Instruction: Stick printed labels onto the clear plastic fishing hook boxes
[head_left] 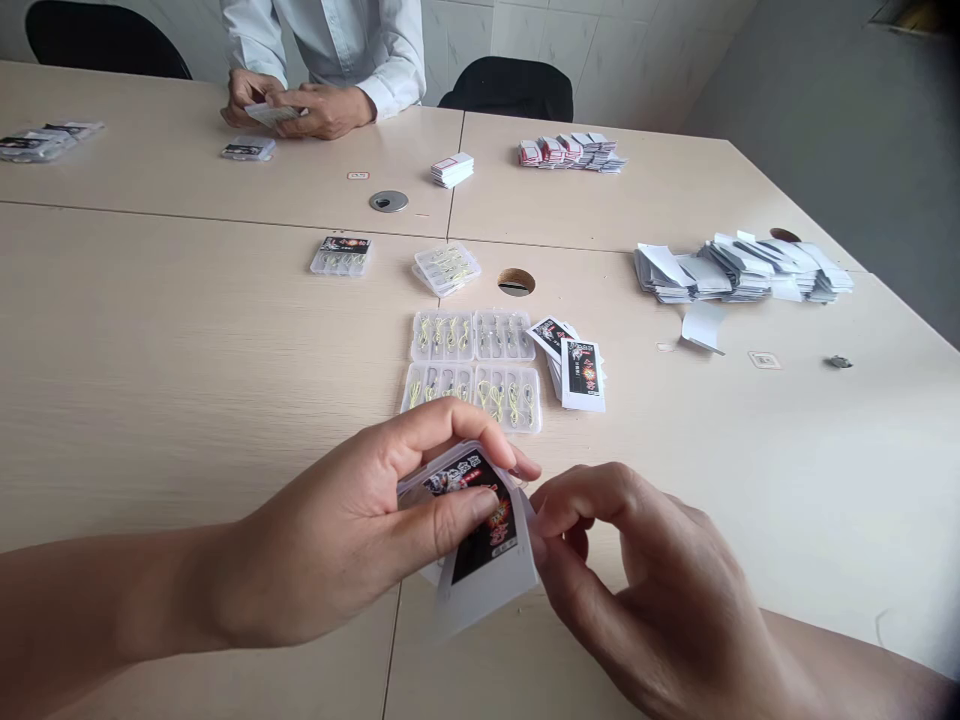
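My left hand (pixel 322 545) is closed around a small clear plastic box, its thumb pressing a black-and-white printed label (pixel 469 562) against the top. Much of the box is hidden by the fingers and the label. At the label's right edge, my right hand (pixel 652 590) pinches the white paper between thumb and forefinger. Just beyond my hands lie open clear boxes (pixel 504 335) with fishing hooks on yellow-green line in their compartments. A small pile of the same printed labels (pixel 583 375) sits to their right.
Farther off are stacked closed hook boxes (pixel 448 266) and a labelled box (pixel 342 256). Folded white papers (pixel 739 270) lie in a row at right, with red-edged paper bundles (pixel 570 152) behind. Across the table (pixel 187 300), a person's hands (pixel 322 110) hold a small item.
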